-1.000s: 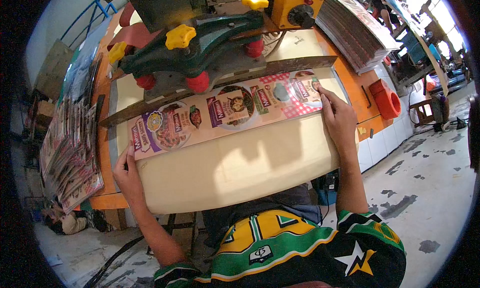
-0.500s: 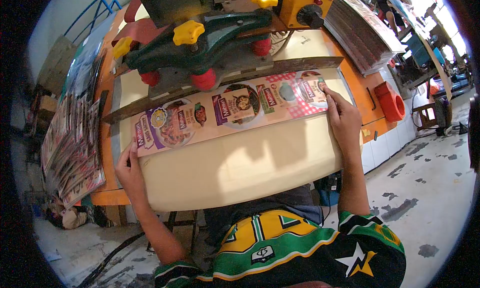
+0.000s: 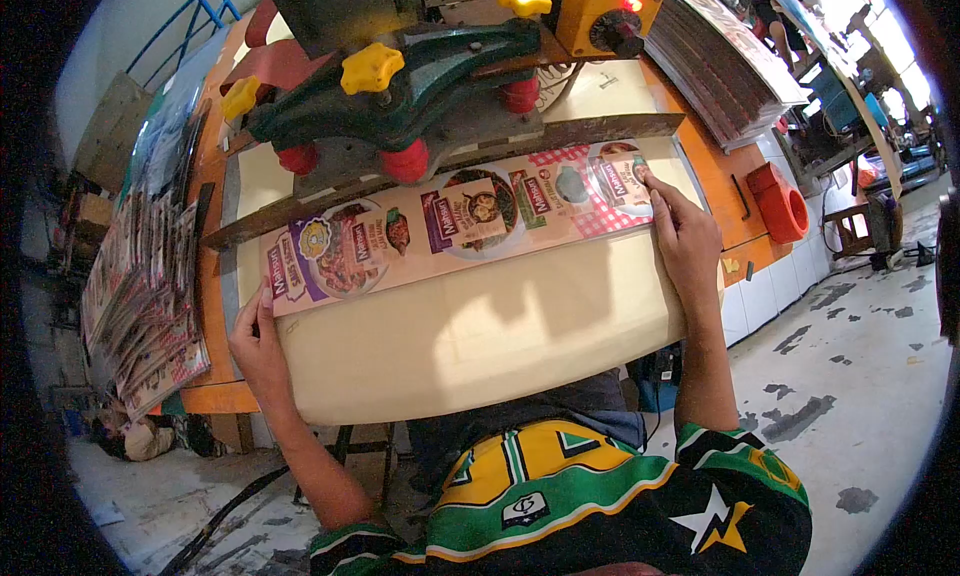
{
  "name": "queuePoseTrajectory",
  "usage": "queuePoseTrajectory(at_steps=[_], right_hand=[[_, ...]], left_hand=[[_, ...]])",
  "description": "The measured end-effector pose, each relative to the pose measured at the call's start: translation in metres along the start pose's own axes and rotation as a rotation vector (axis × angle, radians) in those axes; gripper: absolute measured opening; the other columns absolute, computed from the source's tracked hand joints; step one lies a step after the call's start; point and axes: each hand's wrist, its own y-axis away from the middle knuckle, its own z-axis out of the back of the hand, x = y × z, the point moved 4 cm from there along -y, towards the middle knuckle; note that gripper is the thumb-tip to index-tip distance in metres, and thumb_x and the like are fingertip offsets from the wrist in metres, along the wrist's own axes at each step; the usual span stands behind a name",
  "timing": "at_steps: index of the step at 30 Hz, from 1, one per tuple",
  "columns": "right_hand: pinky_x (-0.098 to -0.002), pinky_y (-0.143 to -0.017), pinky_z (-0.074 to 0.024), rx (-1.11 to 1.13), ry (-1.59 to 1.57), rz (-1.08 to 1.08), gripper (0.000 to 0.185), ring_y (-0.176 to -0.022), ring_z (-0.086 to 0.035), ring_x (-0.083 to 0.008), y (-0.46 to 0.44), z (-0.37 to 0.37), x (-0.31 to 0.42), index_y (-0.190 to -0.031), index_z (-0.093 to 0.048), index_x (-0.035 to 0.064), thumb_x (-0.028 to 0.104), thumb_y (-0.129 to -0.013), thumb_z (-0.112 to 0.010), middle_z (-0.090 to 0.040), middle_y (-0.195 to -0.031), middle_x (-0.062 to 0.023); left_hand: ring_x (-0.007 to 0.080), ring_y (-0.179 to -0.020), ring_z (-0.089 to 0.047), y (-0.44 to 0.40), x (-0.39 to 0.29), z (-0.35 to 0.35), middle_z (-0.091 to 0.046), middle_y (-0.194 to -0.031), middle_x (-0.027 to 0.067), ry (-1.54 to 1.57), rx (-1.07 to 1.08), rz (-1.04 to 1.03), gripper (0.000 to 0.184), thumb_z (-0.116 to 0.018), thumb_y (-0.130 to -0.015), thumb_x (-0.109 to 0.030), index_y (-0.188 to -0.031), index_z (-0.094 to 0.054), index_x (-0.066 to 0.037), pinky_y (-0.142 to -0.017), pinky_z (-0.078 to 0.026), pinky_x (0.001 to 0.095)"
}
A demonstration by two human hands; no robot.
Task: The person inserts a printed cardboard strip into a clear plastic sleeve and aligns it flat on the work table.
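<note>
A long printed sheet (image 3: 465,221) with food pictures lies on the cream work surface (image 3: 480,326), its far edge along the metal bar (image 3: 590,131) of a dark green press (image 3: 430,86). My left hand (image 3: 258,341) pinches the sheet's left end between thumb and fingers. At the right end, my right hand (image 3: 682,226) grips the corner in the same way. Yellow knobs and red round parts sit on the press above the sheet. A small red light glows on the yellow control box (image 3: 605,16).
Many printed sheets (image 3: 145,306) are piled at the left. A tall stack of boards (image 3: 715,66) stands at the back right. Beside it are a red holder (image 3: 777,202) and a black hex key (image 3: 741,197). A person (image 3: 780,21) is far off at the upper right.
The red light on the yellow box has come on. Both hands keep their hold on the sheet, and the view has shifted slightly.
</note>
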Motion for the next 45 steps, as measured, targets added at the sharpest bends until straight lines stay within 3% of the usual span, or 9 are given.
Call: queuePoseTrajectory(at_steps=[25, 34, 36, 45], right_hand=[[-0.0391, -0.066, -0.0523, -0.005, 0.008, 0.014, 0.027, -0.069, -0.070, -0.0296, -0.0001, -0.0026, -0.0058, -0.124, -0.073, 0.0208, 0.027, -0.100, -0.062, -0.073, -0.086, -0.0170], [-0.0391, -0.070, -0.0528, 0.001, -0.007, 0.012, 0.029, -0.073, -0.071, -0.0288, 0.0002, 0.0004, 0.0002, -0.126, -0.073, 0.0215, 0.027, -0.101, -0.060, -0.074, -0.089, -0.0165], [-0.0379, -0.073, -0.0542, 0.030, 0.028, -0.008, 0.029, -0.082, -0.073, -0.0298, 0.0001, 0.0002, -0.0011, -0.127, -0.072, 0.0249, 0.028, -0.101, -0.058, -0.076, -0.097, -0.0135], [-0.0383, -0.068, -0.0528, 0.016, 0.013, -0.023, 0.028, -0.071, -0.071, -0.0279, 0.0001, -0.0002, -0.0011, -0.125, -0.073, 0.0222, 0.027, -0.101, -0.060, -0.075, -0.088, -0.0156]], left_hand=[[0.0257, -0.115, -0.066, -0.0003, 0.0013, 0.0007, -0.071, -0.122, 0.0194, 0.009, 0.020, 0.001, 0.042, -0.058, -0.104, -0.031, -0.126, -0.068, 0.004, -0.103, -0.047, 0.0363], [0.0235, -0.115, -0.067, -0.0004, -0.0021, -0.0001, -0.072, -0.122, 0.0184, 0.047, 0.018, 0.025, 0.041, -0.059, -0.104, -0.029, -0.126, -0.068, 0.004, -0.102, -0.048, 0.0347], [0.0233, -0.115, -0.067, -0.0003, -0.0015, -0.0002, -0.072, -0.122, 0.0182, 0.045, 0.019, 0.027, 0.040, -0.059, -0.104, -0.028, -0.126, -0.068, 0.004, -0.102, -0.048, 0.0345], [0.0241, -0.115, -0.067, -0.0006, -0.0024, -0.0007, -0.072, -0.122, 0.0188, 0.054, 0.009, -0.001, 0.041, -0.060, -0.104, -0.030, -0.126, -0.069, 0.004, -0.102, -0.048, 0.0350]])
